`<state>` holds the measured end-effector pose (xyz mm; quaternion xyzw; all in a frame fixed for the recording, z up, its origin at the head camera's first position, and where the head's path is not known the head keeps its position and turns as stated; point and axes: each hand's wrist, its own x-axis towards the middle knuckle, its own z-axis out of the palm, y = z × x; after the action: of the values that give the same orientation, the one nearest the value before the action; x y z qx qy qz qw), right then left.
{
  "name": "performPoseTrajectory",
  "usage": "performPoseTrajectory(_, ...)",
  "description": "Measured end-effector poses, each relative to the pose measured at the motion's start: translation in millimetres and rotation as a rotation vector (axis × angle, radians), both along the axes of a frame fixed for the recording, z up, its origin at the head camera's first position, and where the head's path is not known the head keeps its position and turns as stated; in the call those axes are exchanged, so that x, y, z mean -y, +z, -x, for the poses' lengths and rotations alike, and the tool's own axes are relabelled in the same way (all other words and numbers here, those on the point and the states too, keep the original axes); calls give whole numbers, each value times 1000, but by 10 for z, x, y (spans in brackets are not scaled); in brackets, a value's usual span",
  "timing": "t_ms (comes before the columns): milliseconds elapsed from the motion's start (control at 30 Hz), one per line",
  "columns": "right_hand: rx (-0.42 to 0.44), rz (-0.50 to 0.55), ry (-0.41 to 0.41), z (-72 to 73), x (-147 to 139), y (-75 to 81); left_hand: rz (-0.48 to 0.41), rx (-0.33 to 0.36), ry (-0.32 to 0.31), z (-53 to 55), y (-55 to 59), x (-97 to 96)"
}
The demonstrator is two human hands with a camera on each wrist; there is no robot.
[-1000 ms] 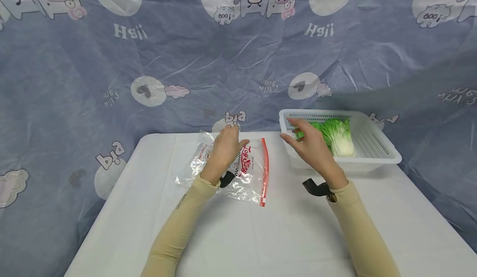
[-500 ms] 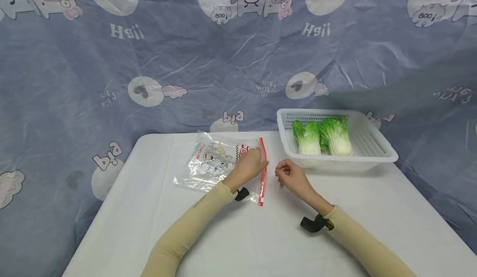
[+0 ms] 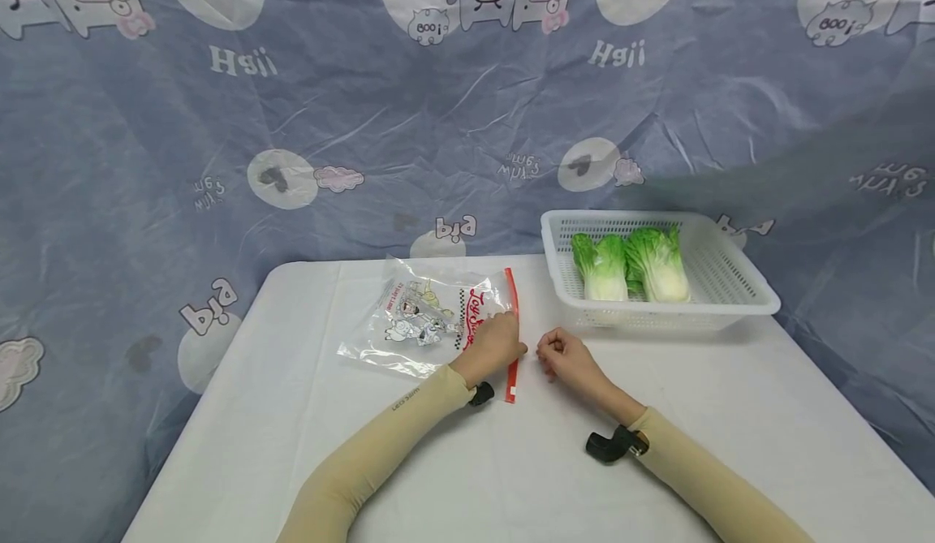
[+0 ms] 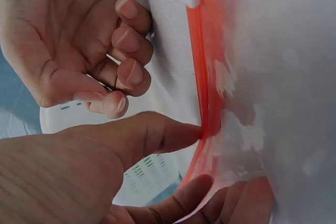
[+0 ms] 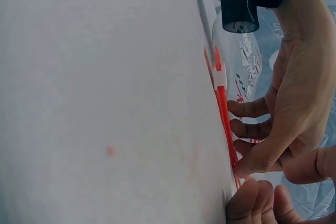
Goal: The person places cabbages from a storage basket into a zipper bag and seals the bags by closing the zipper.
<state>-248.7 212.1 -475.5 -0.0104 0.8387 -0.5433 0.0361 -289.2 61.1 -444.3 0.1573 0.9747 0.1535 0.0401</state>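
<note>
A clear zip bag [image 3: 402,348] with printed cartoon figures and red lettering lies flat on the white table. My left hand [image 3: 493,344] pinches its red zip strip [image 4: 205,61] between thumb and fingers, near the middle of the right edge. At the strip's near end sits a white slider [image 5: 220,74]. Just right of the bag, my right hand [image 3: 573,360] hovers with fingers loosely curled and thumb tip against the index finger. Nothing shows between those fingers in the left wrist view, where this right hand [image 4: 63,35] is a little apart from the strip.
Behind the right hand stands a white perforated basket [image 3: 672,314]. Two leafy green vegetables with white stems, a left one [image 3: 605,271] and a right one [image 3: 661,267], lie in it. A printed blue-grey cloth [image 3: 409,121] hangs behind the table.
My left hand moved right across the bag and then slid nearer along the red strip, now pinching it. My right hand left the basket, came down beside the bag, and its spread fingers curled.
</note>
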Motion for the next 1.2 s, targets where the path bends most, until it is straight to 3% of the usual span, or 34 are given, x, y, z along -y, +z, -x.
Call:
performPoseTrajectory(300, -10, -34, 7, -20, 15, -8, -57, 1, -37, 51, -45, 56)
performPoseTrajectory(500, -14, -55, 6, -24, 22, -13, -161, 70, -9, 87, -53, 92)
performPoseTrajectory(633, -16, -69, 5, -13, 20, -21, -182, 93, -5, 87, -47, 104)
performPoseTrajectory(867, -26, -69, 13, -7, 11, -7, -109, 60, -9, 76, -33, 102)
performPoseTrajectory(1033, -28, -65, 19, -13, 8, -10, -3, -10, -22, 87, -70, 102)
performPoseTrajectory(1200, -23, -78, 18, -18, 9, -12, 15, -33, 27, 84, -95, 107)
